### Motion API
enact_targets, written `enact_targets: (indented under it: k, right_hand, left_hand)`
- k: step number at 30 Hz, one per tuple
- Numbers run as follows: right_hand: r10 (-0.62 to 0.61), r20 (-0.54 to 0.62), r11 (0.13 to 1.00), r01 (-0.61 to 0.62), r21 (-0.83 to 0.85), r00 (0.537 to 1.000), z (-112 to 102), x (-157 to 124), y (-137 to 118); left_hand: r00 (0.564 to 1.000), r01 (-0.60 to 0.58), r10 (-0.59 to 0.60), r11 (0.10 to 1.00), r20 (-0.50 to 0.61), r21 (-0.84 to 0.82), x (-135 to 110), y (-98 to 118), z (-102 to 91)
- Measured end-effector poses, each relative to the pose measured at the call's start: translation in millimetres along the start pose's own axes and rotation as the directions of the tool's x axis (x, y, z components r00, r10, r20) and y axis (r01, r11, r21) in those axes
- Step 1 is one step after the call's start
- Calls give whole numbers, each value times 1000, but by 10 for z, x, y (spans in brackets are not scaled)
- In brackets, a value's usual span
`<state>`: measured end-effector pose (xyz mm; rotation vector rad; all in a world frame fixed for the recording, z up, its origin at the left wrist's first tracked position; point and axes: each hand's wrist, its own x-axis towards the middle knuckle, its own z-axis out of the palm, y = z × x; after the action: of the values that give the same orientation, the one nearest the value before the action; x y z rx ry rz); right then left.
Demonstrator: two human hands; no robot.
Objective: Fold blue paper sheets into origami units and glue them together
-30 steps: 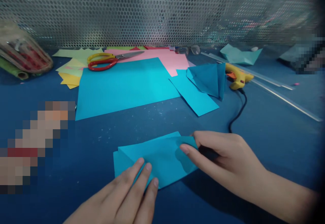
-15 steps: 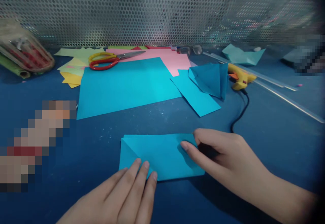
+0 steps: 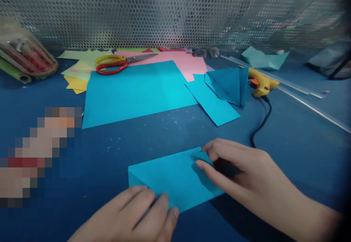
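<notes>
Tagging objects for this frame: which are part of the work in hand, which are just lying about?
In hand: folded blue paper, left hand at its near edge, right hand at its right end.
Lying about: scissors, large blue sheet, pink paper, yellow paper, folded blue shape, glue gun, glasses.

Turquoise folded paper [image 3: 175, 178], red-and-yellow scissors [image 3: 115, 64], pink sheet [image 3: 189, 63]

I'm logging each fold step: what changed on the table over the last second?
The folded blue paper levelled out, then swung its right end away again. The left hand drew back to the paper's near edge. The right hand stayed at its right end; scissors, glue gun and large blue sheet did not move.
</notes>
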<state>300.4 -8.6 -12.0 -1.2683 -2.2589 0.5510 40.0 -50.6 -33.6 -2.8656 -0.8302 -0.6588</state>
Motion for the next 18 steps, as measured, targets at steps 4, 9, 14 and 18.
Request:
enact_targets:
  k: [4, 9, 14, 18]
  right_hand:
    - [-19, 13, 1000, 20, -24, 1000, 11, 2, 19]
    - [-38, 6, 998, 39, -57, 999, 38, 16, 31]
    - [-55, 3, 996, 55, -73, 998, 51, 19, 23]
    - [-59, -8, 995, 58, -81, 998, 57, 7, 28]
  left_hand:
    - [999, 44, -44, 999, 4, -27, 1, 0, -4]
    - [996, -14, 14, 1000, 83, 7, -55, -18, 1]
    - [996, -31, 25, 997, 92, 70, -83, -33, 35]
    - [985, -111, 87, 982, 150, 156, -81, -65, 10]
